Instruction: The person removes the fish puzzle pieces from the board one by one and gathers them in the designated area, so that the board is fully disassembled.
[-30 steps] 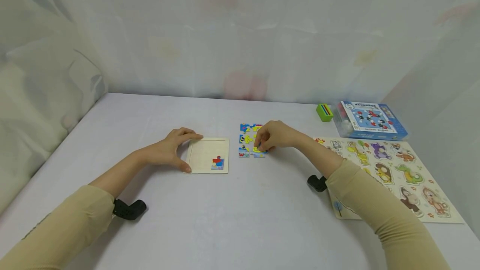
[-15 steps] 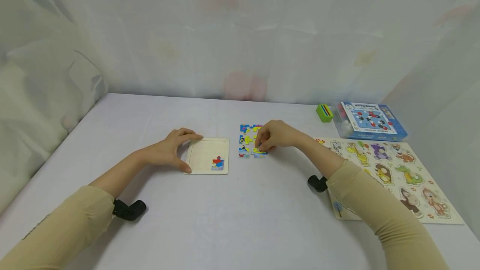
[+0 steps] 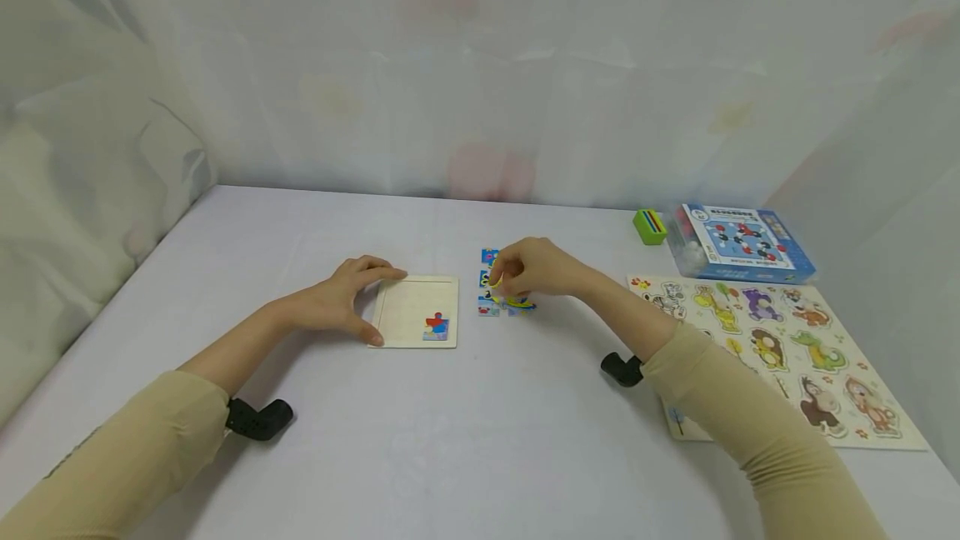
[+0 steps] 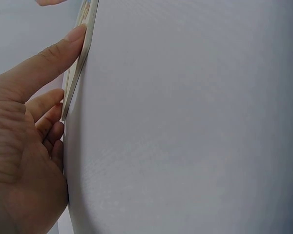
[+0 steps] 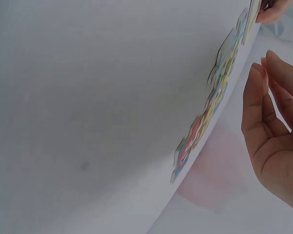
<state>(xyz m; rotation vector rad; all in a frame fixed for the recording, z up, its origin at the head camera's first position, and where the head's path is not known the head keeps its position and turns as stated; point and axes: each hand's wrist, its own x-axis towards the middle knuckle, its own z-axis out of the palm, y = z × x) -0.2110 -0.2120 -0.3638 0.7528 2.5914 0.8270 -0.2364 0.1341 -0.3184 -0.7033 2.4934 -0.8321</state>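
My left hand (image 3: pixel 337 298) spans the left side of a shallow wooden puzzle tray (image 3: pixel 405 307), thumb at its near corner and fingers at its far corner. One red-and-blue jigsaw piece (image 3: pixel 436 327) lies inside, low and right. My right hand (image 3: pixel 536 267) is over the colourful jigsaw pieces (image 3: pixel 488 310) beside the tray and hides some of them. In the right wrist view, the thumb and finger tips (image 5: pixel 256 73) nearly meet. No piece is plainly visible between them there; yellow shows beside them in the head view, whether held or lying I cannot tell.
A large wooden board of animal pictures (image 3: pixel 802 357) lies at the right, partly under the right forearm. Behind it are a blue-lidded box (image 3: pixel 742 240) and a small green block (image 3: pixel 649 226). Cloth walls (image 3: pixel 375 107) border the white table (image 3: pixel 450 457).
My right hand has shifted left over the jigsaw pieces, uncovering more of the animal board and covering different pieces. My left hand and the tray have stayed put.
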